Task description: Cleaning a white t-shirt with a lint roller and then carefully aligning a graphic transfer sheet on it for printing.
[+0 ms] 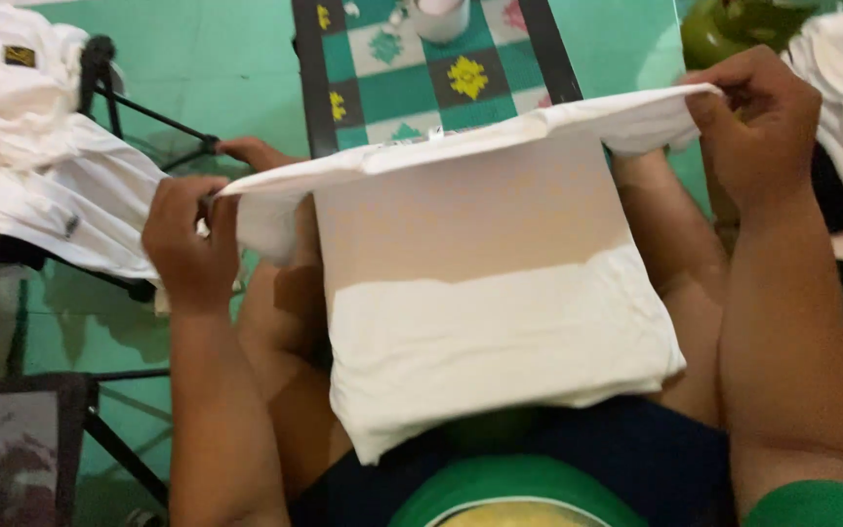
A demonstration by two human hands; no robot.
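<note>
left hand (187,239) and right hand (758,122), each grip pinched shut on a shoulder of the white shirt (490,293), hold it taut at centre frame so the folded body drapes flat over the lap.

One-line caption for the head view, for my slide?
Both hands, left and right, hold a white shirt stretched by its top edge over the lap.

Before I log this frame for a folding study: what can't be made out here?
Head view only:
- Front of the white shirt: folded under, so any print is hidden.
- Left hand and right hand: fingertips curl behind the cloth edge.
- Lap: covered by the shirt.
- White cup on the patterned mat: cut off by the top edge.
- Green object: cropped, partly behind the right hand.
- Heaps of white clothes: number of pieces unclear.
</note>
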